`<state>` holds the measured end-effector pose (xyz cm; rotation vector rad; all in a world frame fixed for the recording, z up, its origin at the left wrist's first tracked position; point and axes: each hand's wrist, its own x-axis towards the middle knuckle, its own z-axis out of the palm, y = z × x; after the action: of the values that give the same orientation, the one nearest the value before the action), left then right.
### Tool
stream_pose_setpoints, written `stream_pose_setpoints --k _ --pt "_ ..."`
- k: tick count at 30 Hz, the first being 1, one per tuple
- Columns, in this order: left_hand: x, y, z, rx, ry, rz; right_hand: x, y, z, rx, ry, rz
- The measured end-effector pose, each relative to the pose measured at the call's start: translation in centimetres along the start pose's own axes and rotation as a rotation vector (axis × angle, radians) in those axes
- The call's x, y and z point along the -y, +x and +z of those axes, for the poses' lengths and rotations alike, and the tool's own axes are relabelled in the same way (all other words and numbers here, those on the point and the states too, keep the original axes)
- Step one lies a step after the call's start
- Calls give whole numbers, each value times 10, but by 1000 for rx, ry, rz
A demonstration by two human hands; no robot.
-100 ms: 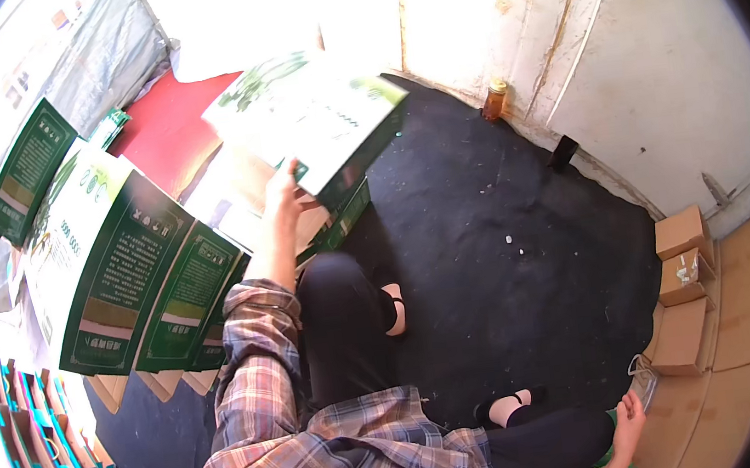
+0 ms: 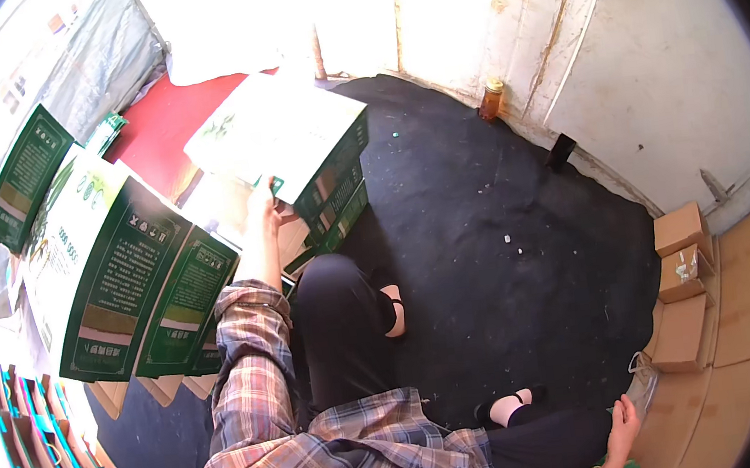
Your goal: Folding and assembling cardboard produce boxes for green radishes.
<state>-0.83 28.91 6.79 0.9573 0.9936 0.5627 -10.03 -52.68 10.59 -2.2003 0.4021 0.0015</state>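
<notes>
- Hands are well apart: the left hand [image 2: 263, 211] is clamped on the near corner of a box [image 2: 279, 125], thumb on its top; the right hand [image 2: 625, 427] hangs loose beside the right knee, fingers slightly bent.
- That box, white on top and green down the side, lies level beyond the left knee, right above a lower box [image 2: 351, 213]; whether the two touch is hard to tell.
- Plaid sleeve [image 2: 256, 368] and dark trousers [image 2: 340, 330] fill the near middle, with strapped shoes set on the black mat [image 2: 481, 194].
- Green cartons [image 2: 125, 276] stand in a row at the mat's left edge, brown flaps poking out below.
- Card strips [image 2: 32, 430], brown with teal edges, cluster by the mat's near left corner.
- Brown boxes [image 2: 682, 333] line the mat's right edge.
- Past the green cartons, a red surface [image 2: 164, 124] runs behind the held box.
- At the mat's far right edge, a jar [image 2: 492, 100] of amber stuff stands against the stained white wall [image 2: 652, 64].
</notes>
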Motion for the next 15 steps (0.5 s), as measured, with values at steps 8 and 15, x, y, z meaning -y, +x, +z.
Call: stream_pose_setpoints --k 8,15 --pt "13 5 -20 -102 86 -36 -5 -4 7 -62 160 60" --pt "56 91 -65 -59 113 -66 -6 -8 2 -69 132 39"
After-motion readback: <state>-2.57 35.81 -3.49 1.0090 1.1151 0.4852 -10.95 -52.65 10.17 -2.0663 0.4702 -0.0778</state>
